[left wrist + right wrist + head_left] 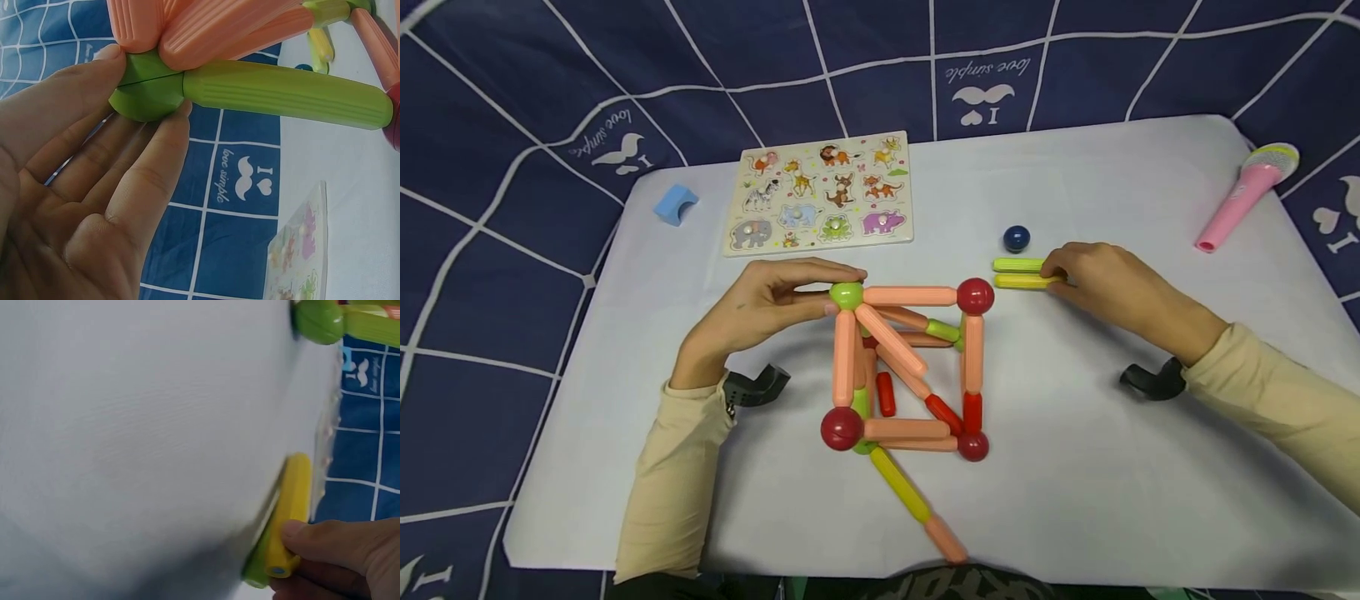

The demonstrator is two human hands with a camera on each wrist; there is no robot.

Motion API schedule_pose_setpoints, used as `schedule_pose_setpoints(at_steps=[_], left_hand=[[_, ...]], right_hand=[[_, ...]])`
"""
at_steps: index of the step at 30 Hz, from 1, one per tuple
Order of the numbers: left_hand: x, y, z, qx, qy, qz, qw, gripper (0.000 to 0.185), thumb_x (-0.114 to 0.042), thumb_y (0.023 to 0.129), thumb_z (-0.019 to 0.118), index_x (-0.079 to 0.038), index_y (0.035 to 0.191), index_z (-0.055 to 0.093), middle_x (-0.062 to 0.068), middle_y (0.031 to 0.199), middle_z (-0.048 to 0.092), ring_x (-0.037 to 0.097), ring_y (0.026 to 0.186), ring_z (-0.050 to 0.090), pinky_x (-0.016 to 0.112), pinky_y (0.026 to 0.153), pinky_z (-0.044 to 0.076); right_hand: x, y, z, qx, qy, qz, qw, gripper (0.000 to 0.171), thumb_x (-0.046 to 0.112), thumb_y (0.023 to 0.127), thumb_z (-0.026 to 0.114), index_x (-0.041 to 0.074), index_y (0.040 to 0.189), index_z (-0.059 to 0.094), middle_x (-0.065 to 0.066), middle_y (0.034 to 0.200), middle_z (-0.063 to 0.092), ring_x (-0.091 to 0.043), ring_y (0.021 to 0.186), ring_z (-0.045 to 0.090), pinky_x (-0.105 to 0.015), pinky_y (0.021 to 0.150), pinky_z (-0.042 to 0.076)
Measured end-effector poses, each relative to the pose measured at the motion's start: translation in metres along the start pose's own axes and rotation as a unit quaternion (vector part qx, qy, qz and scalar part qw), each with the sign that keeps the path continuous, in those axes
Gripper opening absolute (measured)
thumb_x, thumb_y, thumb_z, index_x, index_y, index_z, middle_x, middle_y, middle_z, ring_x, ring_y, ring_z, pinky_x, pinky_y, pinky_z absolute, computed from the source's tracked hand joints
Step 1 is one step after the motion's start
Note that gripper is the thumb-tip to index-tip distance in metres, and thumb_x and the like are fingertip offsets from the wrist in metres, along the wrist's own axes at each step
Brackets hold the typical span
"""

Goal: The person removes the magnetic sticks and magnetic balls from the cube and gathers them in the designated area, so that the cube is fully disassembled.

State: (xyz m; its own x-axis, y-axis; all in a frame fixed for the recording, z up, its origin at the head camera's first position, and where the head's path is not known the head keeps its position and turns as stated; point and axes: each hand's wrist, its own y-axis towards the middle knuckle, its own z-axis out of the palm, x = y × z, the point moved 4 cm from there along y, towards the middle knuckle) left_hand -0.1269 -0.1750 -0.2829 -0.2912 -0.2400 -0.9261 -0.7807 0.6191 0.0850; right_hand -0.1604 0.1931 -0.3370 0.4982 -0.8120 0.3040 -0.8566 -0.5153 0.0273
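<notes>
A frame of magnetic rods and balls [973,354] stands mid-table, its salmon rods joined by red and green balls. My left hand [756,308] pinches the green ball [847,295] at its far left corner between thumb and fingers; the left wrist view shows the thumb on one side of this ball [150,87]. To the right of the frame, my right hand [1101,287] grips the end of a yellow rod [1021,282]. Beside that lies a lime green rod [1017,265]. In the right wrist view the thumb presses on the yellow rod [294,500].
A dark blue ball [1017,239] lies beyond the two rods. An animal puzzle board [820,196] and a blue arched block [676,204] are at the back left. At the right edge lies a pink toy microphone [1243,200]. A yellow rod [898,483] juts out toward the front.
</notes>
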Motion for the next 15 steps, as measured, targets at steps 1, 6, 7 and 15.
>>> schedule_pose_setpoints(at_steps=[1, 6, 7, 15], left_hand=[[0.000, 0.000, 0.000, 0.001, 0.001, 0.001, 1.0000, 0.038, -0.001, 0.091, 0.069, -0.011, 0.127, 0.068, 0.004, 0.130, 0.063, 0.023, 0.122, 0.056, 0.032, 0.090, 0.054], [0.002, -0.002, 0.001, 0.003, -0.004, 0.005, 1.0000, 0.038, 0.000, 0.090, 0.069, -0.009, 0.127, 0.068, 0.005, 0.131, 0.063, 0.024, 0.121, 0.057, 0.031, 0.089, 0.054], [0.002, -0.002, 0.001, 0.004, -0.005, 0.007, 1.0000, 0.038, 0.001, 0.090, 0.068, -0.009, 0.127, 0.068, 0.005, 0.131, 0.063, 0.024, 0.121, 0.057, 0.031, 0.089, 0.054], [0.002, -0.001, -0.001, -0.001, 0.011, 0.007, 0.9999, 0.038, -0.001, 0.090, 0.070, -0.012, 0.127, 0.068, 0.003, 0.130, 0.064, 0.022, 0.120, 0.057, 0.029, 0.086, 0.055]], right_hand=[[0.000, 0.001, 0.002, 0.000, -0.002, 0.003, 1.000, 0.020, -0.001, 0.081, 0.077, -0.001, 0.100, 0.071, -0.011, 0.091, 0.067, -0.026, 0.080, 0.059, -0.046, 0.075, 0.053], [-0.003, 0.003, 0.009, -0.008, -0.008, -0.001, 1.000, 0.014, -0.002, 0.081, 0.076, 0.001, 0.095, 0.071, -0.010, 0.093, 0.066, -0.026, 0.081, 0.058, -0.047, 0.075, 0.054], [-0.003, 0.003, 0.009, -0.012, -0.010, -0.004, 1.000, 0.015, -0.001, 0.081, 0.076, 0.000, 0.095, 0.071, -0.011, 0.094, 0.066, -0.027, 0.083, 0.059, -0.048, 0.076, 0.055], [0.036, -0.001, -0.045, -0.154, 0.021, -0.007, 0.988, 0.018, 0.003, 0.086, 0.072, -0.002, 0.103, 0.072, -0.016, 0.095, 0.069, -0.030, 0.080, 0.064, -0.040, 0.069, 0.054]])
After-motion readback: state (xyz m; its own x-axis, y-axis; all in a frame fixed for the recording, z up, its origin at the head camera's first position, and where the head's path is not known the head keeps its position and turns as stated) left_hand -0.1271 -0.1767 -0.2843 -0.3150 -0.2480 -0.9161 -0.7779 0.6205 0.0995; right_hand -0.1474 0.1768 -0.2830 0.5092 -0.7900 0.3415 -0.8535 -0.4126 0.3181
